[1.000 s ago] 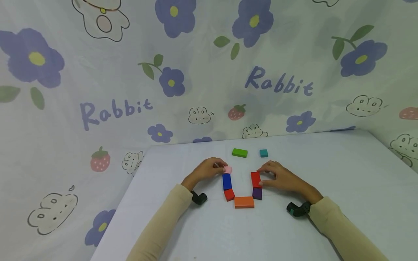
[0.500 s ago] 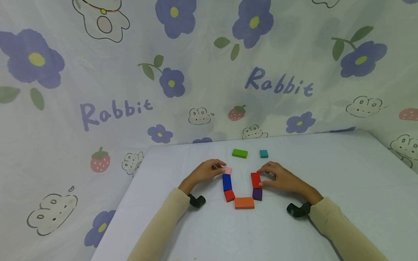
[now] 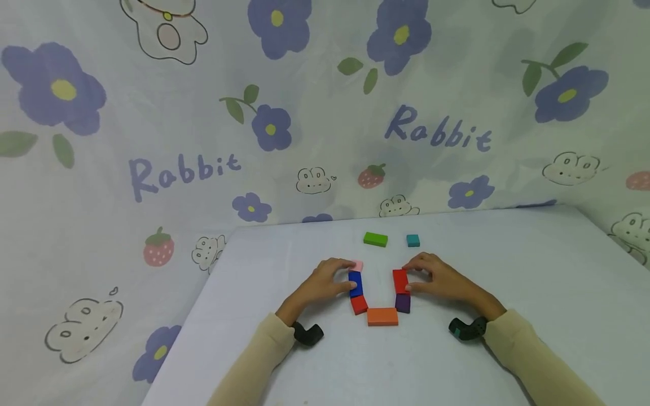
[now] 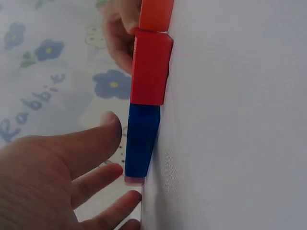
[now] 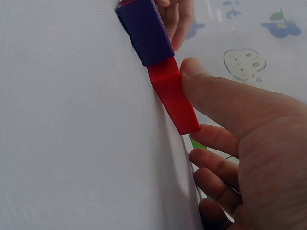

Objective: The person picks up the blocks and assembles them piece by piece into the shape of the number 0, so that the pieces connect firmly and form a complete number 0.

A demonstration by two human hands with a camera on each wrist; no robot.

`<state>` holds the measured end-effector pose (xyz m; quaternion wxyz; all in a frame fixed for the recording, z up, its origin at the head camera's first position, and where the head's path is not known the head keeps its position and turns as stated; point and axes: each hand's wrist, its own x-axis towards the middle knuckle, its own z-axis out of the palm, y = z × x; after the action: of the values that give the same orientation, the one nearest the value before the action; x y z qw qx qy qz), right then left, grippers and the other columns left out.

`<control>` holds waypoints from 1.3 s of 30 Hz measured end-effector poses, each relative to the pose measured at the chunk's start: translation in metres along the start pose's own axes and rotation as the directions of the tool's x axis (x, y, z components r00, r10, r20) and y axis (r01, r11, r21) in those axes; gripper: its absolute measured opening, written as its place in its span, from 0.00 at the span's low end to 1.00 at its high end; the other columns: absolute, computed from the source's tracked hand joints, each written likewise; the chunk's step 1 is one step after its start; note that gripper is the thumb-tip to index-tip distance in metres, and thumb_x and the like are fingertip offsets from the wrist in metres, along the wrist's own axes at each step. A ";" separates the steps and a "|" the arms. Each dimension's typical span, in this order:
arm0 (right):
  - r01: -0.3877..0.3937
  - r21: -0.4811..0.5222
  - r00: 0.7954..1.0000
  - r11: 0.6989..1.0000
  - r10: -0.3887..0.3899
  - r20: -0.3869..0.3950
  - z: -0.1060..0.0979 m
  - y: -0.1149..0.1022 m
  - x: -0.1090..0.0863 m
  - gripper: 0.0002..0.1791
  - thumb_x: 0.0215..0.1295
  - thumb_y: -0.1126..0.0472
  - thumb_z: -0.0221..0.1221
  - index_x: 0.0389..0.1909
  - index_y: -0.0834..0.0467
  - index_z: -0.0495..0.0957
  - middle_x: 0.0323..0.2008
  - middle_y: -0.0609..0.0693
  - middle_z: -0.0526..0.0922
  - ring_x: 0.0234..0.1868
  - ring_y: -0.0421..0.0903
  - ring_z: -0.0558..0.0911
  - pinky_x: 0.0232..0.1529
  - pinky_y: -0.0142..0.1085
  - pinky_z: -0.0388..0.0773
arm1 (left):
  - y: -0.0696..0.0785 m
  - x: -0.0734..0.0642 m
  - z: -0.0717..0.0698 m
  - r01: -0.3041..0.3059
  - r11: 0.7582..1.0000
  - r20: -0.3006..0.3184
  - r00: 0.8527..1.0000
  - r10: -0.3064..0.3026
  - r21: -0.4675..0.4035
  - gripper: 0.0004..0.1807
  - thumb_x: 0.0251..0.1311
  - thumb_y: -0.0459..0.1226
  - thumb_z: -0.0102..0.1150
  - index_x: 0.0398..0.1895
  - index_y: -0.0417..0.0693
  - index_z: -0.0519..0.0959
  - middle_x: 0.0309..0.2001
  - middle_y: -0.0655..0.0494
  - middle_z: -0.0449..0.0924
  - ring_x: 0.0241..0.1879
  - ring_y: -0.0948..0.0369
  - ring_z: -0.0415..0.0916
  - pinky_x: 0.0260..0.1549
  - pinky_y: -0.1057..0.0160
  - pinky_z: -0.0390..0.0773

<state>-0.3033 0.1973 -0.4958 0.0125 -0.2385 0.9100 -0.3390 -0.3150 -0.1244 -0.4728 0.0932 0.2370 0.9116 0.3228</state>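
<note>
Several coloured blocks form a U on the white table. My left hand (image 3: 325, 282) is at its left arm, index finger by the pink block (image 3: 358, 265) and thumb by the blue block (image 3: 356, 283). In the left wrist view a small gap shows between the thumb (image 4: 108, 132) and the blue block. My right hand (image 3: 439, 279) pinches the long red block (image 3: 400, 281) by its ends, thumb at the near end, index finger at the far end. A purple block (image 3: 403, 303) adjoins that red one. Below the blue block sits a smaller red block (image 3: 359, 305).
An orange block (image 3: 383, 317) lies across the bottom of the U. Farther back are a green block (image 3: 376, 239) and a small teal block (image 3: 413, 241). Behind the white table (image 3: 386, 366) hangs a cloth (image 3: 325, 113) printed with flowers and rabbits.
My left hand's thumb has left the pink block and moved nearer to me, beside the blue block; its fingers have spread. The right hand stays at the long red block.
</note>
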 end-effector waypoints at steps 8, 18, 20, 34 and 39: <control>-0.015 0.010 1.000 1.000 0.015 -0.002 0.002 -0.005 -0.004 0.31 0.49 0.33 0.61 0.53 0.42 0.75 0.51 0.40 0.74 0.55 0.42 0.70 0.53 0.44 0.74 | -0.002 -0.008 0.005 0.018 1.000 -0.040 0.999 -0.018 -0.008 0.28 0.55 0.52 0.61 0.60 0.62 0.71 0.62 0.59 0.69 0.64 0.54 0.59 0.59 0.45 0.64; -0.135 0.140 0.984 0.981 0.149 -0.093 -0.006 -0.007 0.000 0.24 0.60 0.40 0.56 0.54 0.46 0.72 0.46 0.42 0.78 0.45 0.43 0.75 0.46 0.37 0.75 | -0.006 -0.006 0.005 0.009 1.000 -0.071 0.997 -0.009 0.000 0.29 0.54 0.57 0.59 0.60 0.65 0.71 0.62 0.59 0.68 0.64 0.55 0.60 0.59 0.46 0.65; -0.173 0.184 0.974 0.968 0.196 -0.111 -0.008 -0.006 0.004 0.23 0.62 0.42 0.55 0.54 0.48 0.72 0.45 0.44 0.79 0.44 0.45 0.76 0.43 0.36 0.76 | -0.006 -0.006 0.005 0.006 1.000 -0.082 0.997 -0.006 0.004 0.28 0.54 0.57 0.59 0.60 0.65 0.71 0.61 0.59 0.69 0.64 0.54 0.60 0.59 0.45 0.64; -0.307 0.132 0.933 0.942 0.326 -0.152 -0.048 0.030 0.040 0.22 0.63 0.46 0.56 0.53 0.55 0.74 0.46 0.54 0.78 0.45 0.51 0.75 0.39 0.38 0.78 | -0.011 -0.004 0.005 -0.014 1.000 -0.076 0.997 0.015 0.008 0.28 0.54 0.56 0.59 0.59 0.64 0.71 0.60 0.60 0.70 0.63 0.55 0.60 0.60 0.46 0.63; -0.326 0.109 0.943 0.939 0.331 -0.031 -0.055 0.047 0.052 0.25 0.60 0.45 0.58 0.56 0.52 0.72 0.50 0.53 0.76 0.52 0.52 0.73 0.51 0.45 0.74 | -0.010 -0.003 0.007 -0.018 1.000 -0.066 0.998 0.018 0.004 0.29 0.54 0.57 0.59 0.60 0.64 0.71 0.61 0.60 0.69 0.64 0.55 0.60 0.60 0.46 0.64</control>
<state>-0.3795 0.2385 -0.4755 0.0586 -0.0741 0.9185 -0.3839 -0.3140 -0.1288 -0.4847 0.0600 0.2347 0.9125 0.3297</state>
